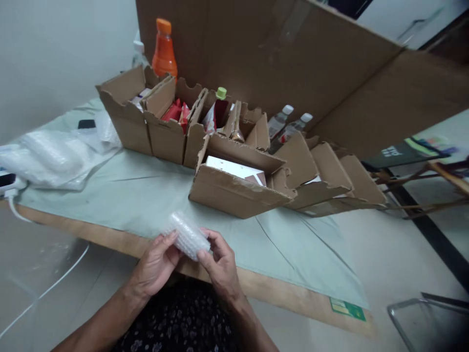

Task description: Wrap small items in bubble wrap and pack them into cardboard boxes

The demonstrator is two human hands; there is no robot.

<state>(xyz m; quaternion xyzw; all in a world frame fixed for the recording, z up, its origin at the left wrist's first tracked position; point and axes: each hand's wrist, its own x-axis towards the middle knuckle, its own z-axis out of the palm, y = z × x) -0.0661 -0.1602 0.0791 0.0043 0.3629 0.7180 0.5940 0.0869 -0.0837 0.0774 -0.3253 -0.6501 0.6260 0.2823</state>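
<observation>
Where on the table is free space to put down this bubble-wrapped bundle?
Bare green cloth lies just beyond the bundle, between the plastic heap and the front box. Another patch runs from that box to the green sticker. The back is crowded with cartons and bottles.

What sits on my table

Open cardboard cartons (166, 139) run in a row across the pale green cloth (146, 195) before me. The nearest carton (234, 193) holds a white box (230, 168). An orange bottle (163, 51) stands behind the row, with two clear bottles (278, 122) further right. Loose plastic wrap (51, 159) lies at my left, and a big cardboard sheet (293, 63) rises behind.
</observation>
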